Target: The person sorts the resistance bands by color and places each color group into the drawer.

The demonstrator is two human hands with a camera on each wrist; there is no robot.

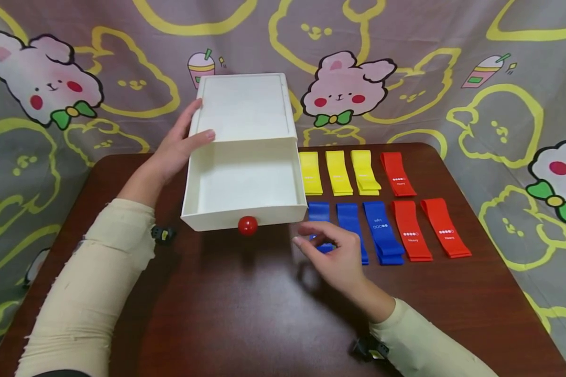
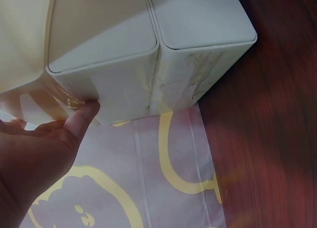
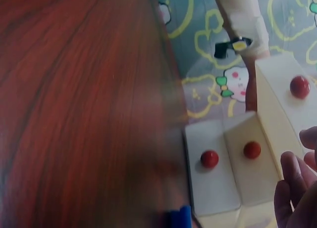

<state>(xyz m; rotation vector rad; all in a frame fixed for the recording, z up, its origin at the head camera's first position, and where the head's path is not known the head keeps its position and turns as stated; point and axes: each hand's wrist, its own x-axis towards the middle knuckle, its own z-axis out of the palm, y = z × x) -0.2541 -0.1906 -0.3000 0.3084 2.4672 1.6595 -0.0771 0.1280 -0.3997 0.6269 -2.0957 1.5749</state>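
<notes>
At left of the head view, left hand [image 1: 174, 144] gripping the white drawer unit [image 1: 245, 107], thumb laid over the top panel and fingers along the left side. Boxy and smooth, upper centre of the frame; probably light enough to shift under a pull, so best braced by the side edges, as here. At centre, top drawer [image 1: 246, 180] slid well out: thin straight walls, likely stiff, slightly slippery plastic, best moved by the glossy round red knob [image 1: 248, 225] at its front. In the right wrist view, lower drawers [image 3: 213, 193] pushed in, each with a similar ball.

Right of centre, right hand [image 1: 337, 256] just beside the drawer's front corner, fingers loosely bent around nothing.

Farther right, on the dark, wood-grained desk [image 1: 245, 314], flat folded strips in two rows: yellow bands [image 1: 338, 173] above, blue bands [image 1: 383, 233] below, leftmost partly behind the right hand, then red bands [image 1: 411, 230], white-lettered "Heavy". Probably very light, soft and stretchy; best pinched at a folded end.
</notes>
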